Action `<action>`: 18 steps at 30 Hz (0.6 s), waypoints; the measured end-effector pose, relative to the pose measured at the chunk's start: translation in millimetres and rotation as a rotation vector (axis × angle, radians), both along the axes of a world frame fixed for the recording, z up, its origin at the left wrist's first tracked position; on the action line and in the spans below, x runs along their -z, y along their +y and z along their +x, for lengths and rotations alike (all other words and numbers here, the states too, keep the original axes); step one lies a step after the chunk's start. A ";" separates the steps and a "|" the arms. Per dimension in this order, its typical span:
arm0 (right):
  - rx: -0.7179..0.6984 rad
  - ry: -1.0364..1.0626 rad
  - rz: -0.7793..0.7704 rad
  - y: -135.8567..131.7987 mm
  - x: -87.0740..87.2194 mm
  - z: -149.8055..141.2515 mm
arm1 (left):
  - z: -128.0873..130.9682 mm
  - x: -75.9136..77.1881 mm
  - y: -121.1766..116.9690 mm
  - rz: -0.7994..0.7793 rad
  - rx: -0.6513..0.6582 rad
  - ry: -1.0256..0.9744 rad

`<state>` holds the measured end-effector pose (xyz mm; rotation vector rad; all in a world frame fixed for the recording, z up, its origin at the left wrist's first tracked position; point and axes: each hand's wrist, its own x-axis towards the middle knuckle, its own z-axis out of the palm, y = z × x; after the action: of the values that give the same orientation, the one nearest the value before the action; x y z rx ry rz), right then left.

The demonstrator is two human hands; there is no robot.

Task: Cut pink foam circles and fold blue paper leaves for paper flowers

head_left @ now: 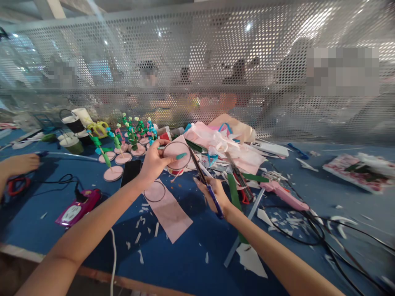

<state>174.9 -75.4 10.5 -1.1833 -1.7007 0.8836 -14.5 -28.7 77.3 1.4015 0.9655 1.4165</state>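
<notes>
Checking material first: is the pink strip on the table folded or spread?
Spread: the pink strip lies flat on the blue table, no fold showing.

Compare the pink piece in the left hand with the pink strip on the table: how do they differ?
The pink piece is held up in the left hand; the pink strip lies on the blue table. The pink piece extends little beyond its dark circle; the pink strip runs well past its own. Both are pink and show dark circular outlines.
</notes>
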 end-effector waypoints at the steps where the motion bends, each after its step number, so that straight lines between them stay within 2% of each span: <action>1: 0.002 -0.001 0.005 0.0 0.2 0.0 | 0.4 -0.4 -0.2 0.009 0.006 -0.007; 8: -0.016 -0.002 0.006 -0.2 0.4 -0.3 | 2.1 -1.5 -2.2 -0.007 0.041 -0.084; 15: 0.033 -0.019 0.038 -0.8 0.7 -1.9 | 3.4 3.2 -2.7 -0.028 0.025 -0.028; 18: 0.016 0.009 -0.008 -0.5 2.3 -2.8 | 4.0 2.9 -3.3 -0.048 0.029 -0.025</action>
<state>172.2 -75.8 8.2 -1.1945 -1.6801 0.8856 -10.6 -32.0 74.5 1.3544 0.9543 1.3776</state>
